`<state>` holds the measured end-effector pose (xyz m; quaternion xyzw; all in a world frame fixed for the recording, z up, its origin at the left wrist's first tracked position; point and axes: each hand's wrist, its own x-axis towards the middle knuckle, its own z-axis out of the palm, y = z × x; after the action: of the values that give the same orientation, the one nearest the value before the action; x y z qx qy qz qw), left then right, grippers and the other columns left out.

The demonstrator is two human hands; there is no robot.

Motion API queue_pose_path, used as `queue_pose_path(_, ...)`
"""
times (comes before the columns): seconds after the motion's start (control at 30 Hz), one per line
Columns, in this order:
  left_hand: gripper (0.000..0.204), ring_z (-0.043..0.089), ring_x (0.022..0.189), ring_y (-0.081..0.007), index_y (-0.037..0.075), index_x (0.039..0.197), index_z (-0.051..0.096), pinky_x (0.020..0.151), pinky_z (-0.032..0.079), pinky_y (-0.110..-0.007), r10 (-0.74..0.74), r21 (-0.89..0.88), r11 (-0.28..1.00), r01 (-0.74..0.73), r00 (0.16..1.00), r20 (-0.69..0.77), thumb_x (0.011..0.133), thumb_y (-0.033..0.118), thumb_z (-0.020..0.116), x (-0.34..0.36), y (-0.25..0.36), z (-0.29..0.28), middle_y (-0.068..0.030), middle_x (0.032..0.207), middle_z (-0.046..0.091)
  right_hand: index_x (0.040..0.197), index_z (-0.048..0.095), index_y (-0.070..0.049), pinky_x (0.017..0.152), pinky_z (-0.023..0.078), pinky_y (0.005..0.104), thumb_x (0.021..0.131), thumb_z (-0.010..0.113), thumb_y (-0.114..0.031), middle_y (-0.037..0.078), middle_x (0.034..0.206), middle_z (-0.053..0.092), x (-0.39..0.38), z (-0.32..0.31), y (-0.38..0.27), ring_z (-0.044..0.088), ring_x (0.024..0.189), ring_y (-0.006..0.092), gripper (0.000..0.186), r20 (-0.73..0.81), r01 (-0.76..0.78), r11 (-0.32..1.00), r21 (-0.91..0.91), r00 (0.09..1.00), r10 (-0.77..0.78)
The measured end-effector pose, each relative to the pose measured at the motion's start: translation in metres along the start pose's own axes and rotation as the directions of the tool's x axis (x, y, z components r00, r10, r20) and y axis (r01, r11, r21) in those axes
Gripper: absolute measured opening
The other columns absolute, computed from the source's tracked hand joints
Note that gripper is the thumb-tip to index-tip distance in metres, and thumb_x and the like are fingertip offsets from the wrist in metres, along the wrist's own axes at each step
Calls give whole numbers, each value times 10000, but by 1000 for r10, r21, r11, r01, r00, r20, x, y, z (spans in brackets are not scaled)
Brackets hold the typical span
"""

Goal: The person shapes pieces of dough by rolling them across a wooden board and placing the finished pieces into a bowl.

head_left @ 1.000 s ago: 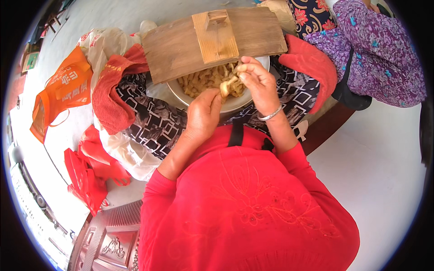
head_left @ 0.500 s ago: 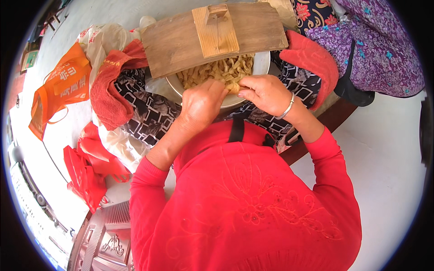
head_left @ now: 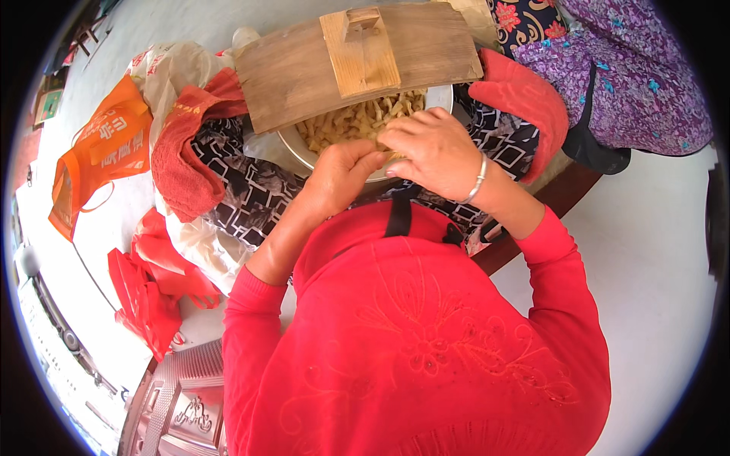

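Note:
My left hand point(head_left: 338, 175) and my right hand point(head_left: 439, 158) meet over the near side of a white basin point(head_left: 443, 97). Both are closed in a pinch. Between them is a yellowish-tan strip point(head_left: 396, 155), soft-looking, of which only a sliver shows past my right fingers. Many similar twisted, knotted-looking strips point(head_left: 342, 125) lie heaped in the basin; I cannot tell for sure what food they are. A wooden board point(head_left: 285, 72) covers the far part of the basin, with a paler wood block point(head_left: 363, 57) fixed on top.
Red towels point(head_left: 182, 167) lie to either side of the basin. Orange point(head_left: 110, 148) and red point(head_left: 152, 285) bags are on the left, with white plastic bags point(head_left: 179, 68) behind. At the far right is purple flowered fabric point(head_left: 646, 91). A reddish-brown embossed panel point(head_left: 194, 403) stands at the lower left.
My right hand has turned over, its fingers now curling across the strip and hiding most of it. My left hand has rolled slightly, showing its thumb side.

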<state>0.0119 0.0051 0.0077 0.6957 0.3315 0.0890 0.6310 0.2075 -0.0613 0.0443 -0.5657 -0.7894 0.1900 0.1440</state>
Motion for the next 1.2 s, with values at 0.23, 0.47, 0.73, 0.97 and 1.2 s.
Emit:
queue_pose_path(0.23, 236, 449, 670, -111, -15, 814, 613, 613, 402, -295, -81, -167, 979, 115, 977, 199, 932, 188, 588, -2, -1, -14, -35, 682, 500, 849, 586, -54, 694, 450, 407, 837, 628, -210, 92, 802, 582, 0, -13, 16, 592, 754, 301, 163, 270, -118, 934, 338, 963, 24)
queue_pose_path(0.47, 164, 429, 602, -109, 59, 1005, 549, 551, 369, -228, -154, -903, 376, 207, 975, 160, 992, 216, 503, -16, -22, -20, 5, 701, 466, 1082, 624, -48, 664, 468, 383, 827, 679, -172, 119, 909, 647, 8, -20, 3, 597, 791, 294, 290, -522, 22, 999, 30, 853, -3)
queue_pose_path(0.73, 162, 483, 752, -153, 81, 1062, 511, 677, 441, -294, -258, -996, -84, -20, 966, 2, 1003, 225, 469, 6, -31, -2, -18, 754, 499, 1192, 626, -103, 621, 454, 356, 727, 724, -23, 81, 800, 617, 13, 62, -37, 585, 686, 274, 482, -328, 190, 928, 320, 941, -80)
queue_pose_path(0.97, 126, 532, 708, -164, 30, 996, 599, 643, 456, -303, -301, -664, 739, 111, 937, -179, 958, 106, 506, 3, -31, -3, -46, 780, 582, 967, 690, -101, 807, 456, 380, 719, 754, -113, 56, 943, 653, 19, 44, -39, 604, 863, 256, 256, -374, 40, 911, 411, 919, 129)
queue_pose_path(1.2, 129, 606, 866, -346, 39, 906, 632, 726, 490, -415, 210, 644, 764, -37, 959, -193, 820, 132, 606, -10, -4, -8, -150, 873, 635, 915, 641, -80, 860, 466, 395, 798, 718, -139, 53, 997, 651, 15, 54, -21, 622, 907, 244, 152, -410, 120, 951, 286, 912, 8)
